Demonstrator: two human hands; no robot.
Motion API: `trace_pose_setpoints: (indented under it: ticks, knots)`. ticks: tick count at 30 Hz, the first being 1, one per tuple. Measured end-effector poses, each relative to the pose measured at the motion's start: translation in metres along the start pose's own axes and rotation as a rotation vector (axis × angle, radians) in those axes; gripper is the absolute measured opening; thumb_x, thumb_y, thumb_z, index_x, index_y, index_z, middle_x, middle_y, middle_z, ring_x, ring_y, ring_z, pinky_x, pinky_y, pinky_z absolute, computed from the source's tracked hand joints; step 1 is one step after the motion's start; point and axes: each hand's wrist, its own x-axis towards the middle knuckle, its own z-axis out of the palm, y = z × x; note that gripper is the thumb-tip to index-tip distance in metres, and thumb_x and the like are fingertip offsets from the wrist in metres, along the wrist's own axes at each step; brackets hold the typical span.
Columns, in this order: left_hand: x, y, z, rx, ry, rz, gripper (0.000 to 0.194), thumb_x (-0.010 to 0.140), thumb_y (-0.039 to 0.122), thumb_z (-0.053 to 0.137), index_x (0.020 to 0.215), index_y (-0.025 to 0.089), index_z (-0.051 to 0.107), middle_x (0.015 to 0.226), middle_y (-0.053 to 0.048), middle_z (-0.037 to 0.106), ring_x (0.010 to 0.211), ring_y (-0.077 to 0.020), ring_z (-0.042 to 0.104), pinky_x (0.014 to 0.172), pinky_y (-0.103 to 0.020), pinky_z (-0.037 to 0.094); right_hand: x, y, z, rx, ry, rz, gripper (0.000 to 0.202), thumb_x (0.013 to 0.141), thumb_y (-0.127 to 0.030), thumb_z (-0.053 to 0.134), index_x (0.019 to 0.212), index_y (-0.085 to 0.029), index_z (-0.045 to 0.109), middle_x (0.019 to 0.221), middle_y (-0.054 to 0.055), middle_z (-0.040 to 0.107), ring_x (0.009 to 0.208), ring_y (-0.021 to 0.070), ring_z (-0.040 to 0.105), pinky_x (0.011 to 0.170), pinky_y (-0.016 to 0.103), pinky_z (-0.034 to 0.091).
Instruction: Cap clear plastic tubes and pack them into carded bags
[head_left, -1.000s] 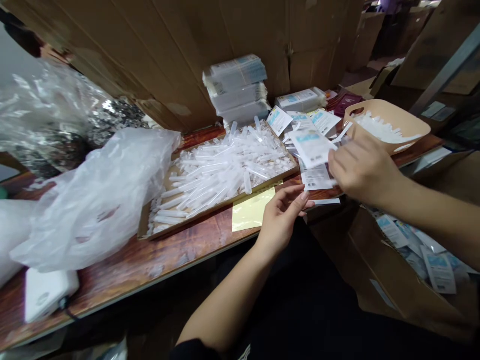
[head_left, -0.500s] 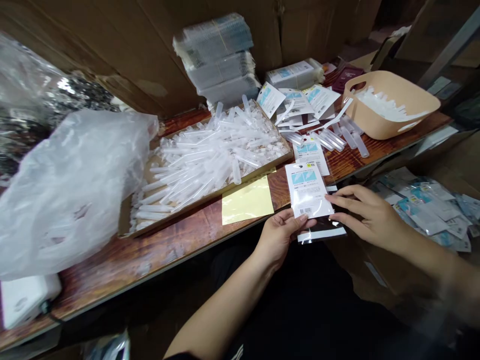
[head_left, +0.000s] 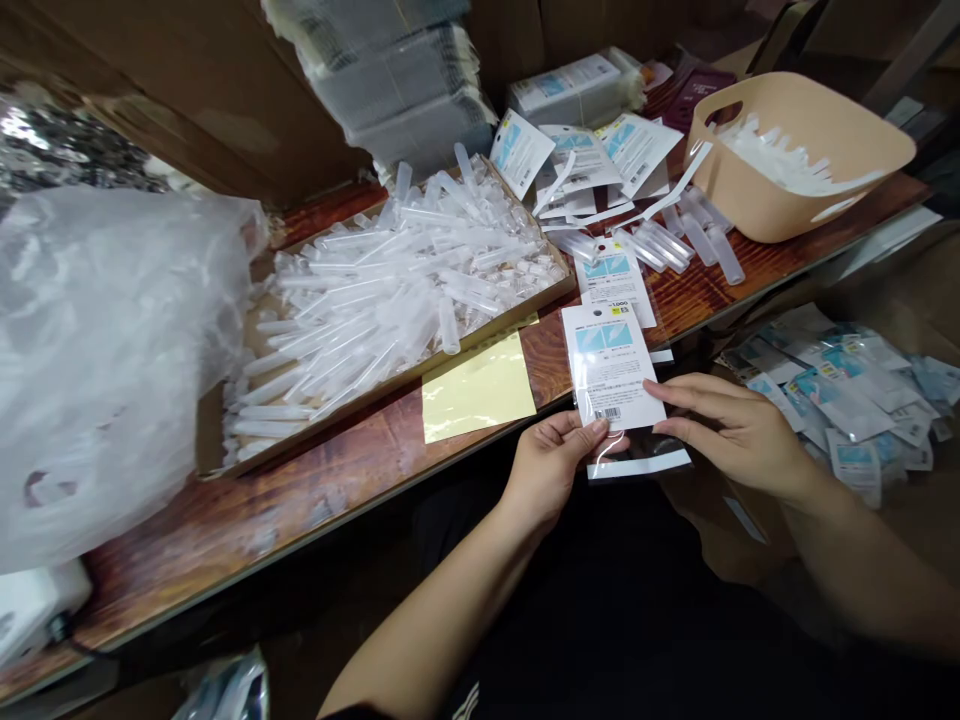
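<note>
Between my two hands is a clear plastic bag (head_left: 637, 450) with a printed white card (head_left: 611, 370) in it, just off the table's front edge. The card shows two blue pictures and a barcode. My left hand (head_left: 551, 460) pinches the bag near the card's lower left corner, thumb on top. My right hand (head_left: 735, 425) has its thumb and fingertips closed at the card's right edge. Below the card, the bag's bottom end carries a white strip (head_left: 637, 467). Another printed card (head_left: 615, 285) lies flat on the table just behind.
A shallow cardboard tray (head_left: 210, 430) holds a heap of translucent tubes (head_left: 390, 300). Loose tubes (head_left: 660, 245) and cards (head_left: 581, 160) lie right of it. A beige basket (head_left: 780, 205) stands far right. Filled packets (head_left: 855, 390) lie lower right. Plastic sheeting (head_left: 127, 370) covers the left.
The camera view has shifted, so the tray and table appear further left. Both hands stay on the bag and card, with only slight movement.
</note>
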Motion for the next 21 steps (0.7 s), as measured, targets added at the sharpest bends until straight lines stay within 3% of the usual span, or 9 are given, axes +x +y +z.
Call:
trace_pose_setpoints:
  ticks: [6,10,15,18,21]
  knots:
    - [0.002,-0.004,0.0,0.002,0.015,0.01,0.044,0.053,0.043,0.102,0.075,0.014,0.078,0.073,-0.006,0.08,0.063,-0.0144,0.074,0.065,-0.023,0.062,-0.009,-0.007,0.016,-0.095,0.102,-0.184,0.05,0.092,-0.003,0.067,0.134,-0.029,0.071,0.101,0.005,0.076,0.087,0.0158,0.074,0.073,0.028,0.063]
    - [0.004,-0.003,0.001,-0.051,-0.02,-0.011,0.042,0.054,0.039,0.102,0.079,0.013,0.08,0.075,-0.006,0.081,0.065,-0.0129,0.076,0.068,-0.019,0.062,-0.013,-0.007,0.024,-0.201,0.209,-0.315,0.052,0.088,0.005,0.066,0.131,-0.023,0.071,0.097,0.006,0.076,0.084,0.017,0.074,0.07,0.03,0.063]
    - [0.002,0.004,-0.002,-0.086,-0.11,-0.109,0.043,0.055,0.024,0.101,0.09,0.01,0.082,0.092,-0.008,0.084,0.077,-0.0143,0.079,0.077,-0.018,0.064,-0.014,-0.004,0.026,-0.355,0.274,-0.365,0.043,0.085,0.008,0.067,0.118,-0.019,0.073,0.091,0.007,0.075,0.082,0.0194,0.073,0.069,0.033,0.063]
    - [0.002,0.005,-0.004,-0.055,-0.134,-0.105,0.038,0.063,0.03,0.098,0.092,0.011,0.081,0.093,-0.009,0.084,0.078,-0.0163,0.079,0.067,-0.02,0.064,-0.013,-0.003,0.024,-0.411,0.279,-0.37,0.04,0.084,0.008,0.067,0.114,-0.019,0.072,0.089,0.007,0.075,0.078,0.0191,0.072,0.068,0.033,0.061]
    - [0.003,0.003,-0.004,-0.005,-0.086,-0.071,0.035,0.067,0.038,0.095,0.085,0.012,0.08,0.086,-0.009,0.083,0.072,-0.0156,0.077,0.06,-0.019,0.061,-0.012,-0.002,0.023,-0.399,0.269,-0.37,0.038,0.085,0.008,0.066,0.112,-0.018,0.071,0.089,0.007,0.074,0.078,0.0192,0.07,0.067,0.034,0.06]
